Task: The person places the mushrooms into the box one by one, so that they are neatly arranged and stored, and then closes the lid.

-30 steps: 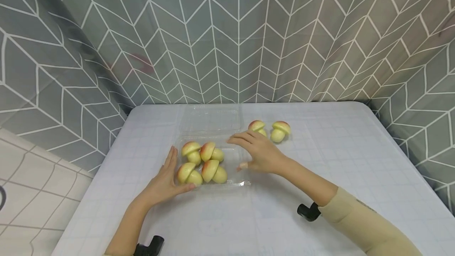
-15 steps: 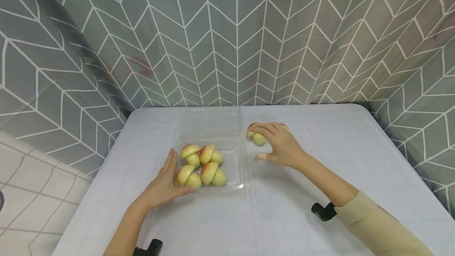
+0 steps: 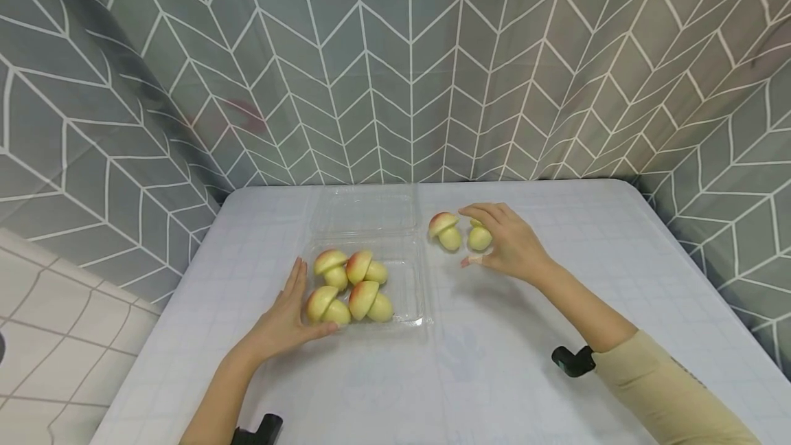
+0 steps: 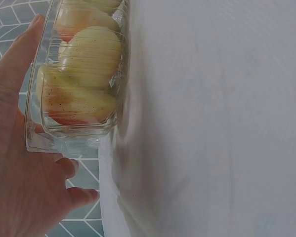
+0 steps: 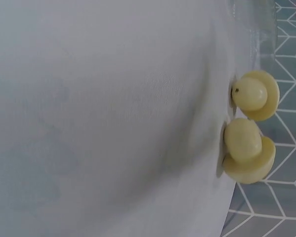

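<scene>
Over on the right, the right hand (image 3: 513, 246) is at the outer mushroom-shaped piece (image 3: 479, 237), fingers arched above it and thumb lower down on the near side, with a wide gap between the tips. That piece sits right inside the gap, part of its cap hidden behind the fingers, its pale round stem in plain sight! Whether the skin touches it cannot be told; no firm hold shows. Just to its left, outside the grasp, lies the inner mushroom-shaped piece (image 3: 445, 231), red-blushed cap facing the curtain (image 3: 402, 67), a sliver of white tablecloth (image 3: 383, 390) between the two. The right wrist view has both pieces resting on the cloth, near the clear container, and the fingers cannot be made out round either of them. Across to the left hand (image 3: 287, 321), then: fingers straight and resting along the left side of the clear container (image 3: 410, 294), thumb stretched along the near edge, nothing clasped in the palm. Inside that container, close by the left hand, there are four more: a back left piece (image 3: 331, 268), a back right piece (image 3: 366, 267), a front left piece (image 3: 328, 305) and a front right piece (image 3: 371, 301), all bunched toward the left. Behind them the lid (image 3: 367, 210) lies folded back.
</scene>
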The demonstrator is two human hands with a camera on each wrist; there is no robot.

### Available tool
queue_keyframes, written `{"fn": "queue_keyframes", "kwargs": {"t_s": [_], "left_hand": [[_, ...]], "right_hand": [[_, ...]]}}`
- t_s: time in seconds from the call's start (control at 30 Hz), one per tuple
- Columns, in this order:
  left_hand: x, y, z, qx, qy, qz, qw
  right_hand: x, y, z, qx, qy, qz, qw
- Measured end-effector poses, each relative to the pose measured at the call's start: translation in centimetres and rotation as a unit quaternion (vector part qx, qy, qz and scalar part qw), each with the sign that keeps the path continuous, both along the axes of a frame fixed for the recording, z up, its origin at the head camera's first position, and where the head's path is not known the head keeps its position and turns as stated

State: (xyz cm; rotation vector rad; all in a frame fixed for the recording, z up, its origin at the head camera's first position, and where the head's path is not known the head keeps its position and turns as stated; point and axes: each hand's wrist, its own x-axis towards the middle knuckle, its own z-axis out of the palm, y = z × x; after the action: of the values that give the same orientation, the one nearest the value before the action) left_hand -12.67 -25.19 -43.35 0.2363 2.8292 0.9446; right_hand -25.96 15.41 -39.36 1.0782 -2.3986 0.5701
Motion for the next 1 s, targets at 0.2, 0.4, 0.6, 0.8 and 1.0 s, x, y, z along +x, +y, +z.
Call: {"fn": "queue_keyframes", "kwargs": {"t_s": [0.2, 0.4, 0.6, 0.8, 1.0], "left_hand": [[0.0, 0.0, 0.1, -0.003, -0.005, 0.003, 1.0], [0.0, 0.1, 0.2, -0.002, -0.005, 0.004, 1.0], [-0.1, 0.1, 0.0, -0.001, -0.006, 0.006, 1.0], [-0.1, 0.2, 0.0, -0.001, -0.006, 0.006, 1.0], [0.0, 0.2, 0.3, 0.001, -0.01, 0.007, 0.9999]], "right_hand": [[-0.6, 1.0, -0.5, -0.007, -0.002, -0.009, 0.9999], [-1.2, 2.0, -1.0, -0.012, -0.009, -0.029, 0.9995], [-1.8, 2.8, -1.7, -0.007, -0.022, -0.05, 0.9985], [-2.1, 3.3, -2.2, -0.002, -0.037, -0.07, 0.9969], [-2.3, 3.8, -2.5, 0.006, -0.06, -0.088, 0.9943]]}}
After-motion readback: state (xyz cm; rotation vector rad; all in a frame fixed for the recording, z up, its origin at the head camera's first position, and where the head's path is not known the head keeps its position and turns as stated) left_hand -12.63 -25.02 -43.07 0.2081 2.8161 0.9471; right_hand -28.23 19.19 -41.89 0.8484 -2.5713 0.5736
